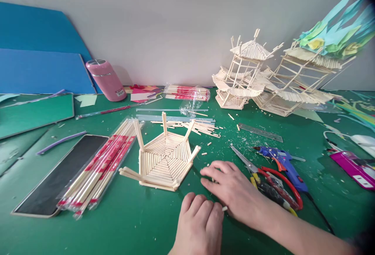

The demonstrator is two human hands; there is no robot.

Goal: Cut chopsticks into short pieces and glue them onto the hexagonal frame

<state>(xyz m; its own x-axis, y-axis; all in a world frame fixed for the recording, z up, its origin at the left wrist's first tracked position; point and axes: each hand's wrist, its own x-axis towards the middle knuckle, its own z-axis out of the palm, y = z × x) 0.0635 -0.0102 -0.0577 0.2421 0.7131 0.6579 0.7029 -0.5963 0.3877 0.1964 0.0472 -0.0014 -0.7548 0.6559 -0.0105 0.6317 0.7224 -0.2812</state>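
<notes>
Across the whole work area, a green tabletop (131, 223) before a pale grey wall (175, 32). At far left, two blue boards (35, 69) propped against the wall, with a green board (38, 113) in front. At right rear, two open-framed stick pavilions (246, 91) side by side, with blue-green paper leaves (336, 32) at the roof of the right-hand one. Left of centre, clear-wrapped, red-banded packets of wooden sticks (102, 161), partly over a black-faced panel (58, 180). At centre, just right of those packets, a hexagonal stick base (165, 161), flat on the table, laid in concentric rows, with stick posts slanting up and outward at its corners.

Near the base's front right, the left hand (199, 222): back upward, fingers clenched, apparently around a short stick piece (224, 209), only its pale end visible. Just beyond, the right hand (227, 182): fingers loosely bent, thumb and forefinger parted, around a tiny stick bit (213, 180); contact impossible to tell. Beyond the packets, a pink tumbler (107, 81). Right of the right hand, a blue glue gun (283, 161) and red-handled scissors (247, 160); farther back, a clear ruler (260, 132). Behind the base, loose cut sticks (202, 126).
</notes>
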